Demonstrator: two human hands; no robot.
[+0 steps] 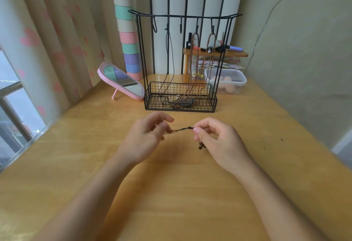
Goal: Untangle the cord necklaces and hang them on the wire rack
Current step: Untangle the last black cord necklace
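Observation:
A dark cord necklace (182, 129) is stretched short and taut between my two hands above the wooden table (171, 193). My left hand (146, 136) pinches its left end, my right hand (215, 138) pinches a knot at its right end, and brown beads (202, 145) dangle below my right fingers. Behind them stands the black wire rack (181, 60) with a row of hooks. A black cord necklace (169, 58) hangs from the second hook. Two brown cord necklaces (202, 65) hang from the two right hooks, their pendants lying in the rack's basket (181, 101).
A pink tabletop mirror (122, 81) leans left of the rack. A clear plastic box (226, 82) and a small wooden shelf (215, 53) with pens sit behind on the right. A pastel striped pole (127, 27) and curtains stand at the back left.

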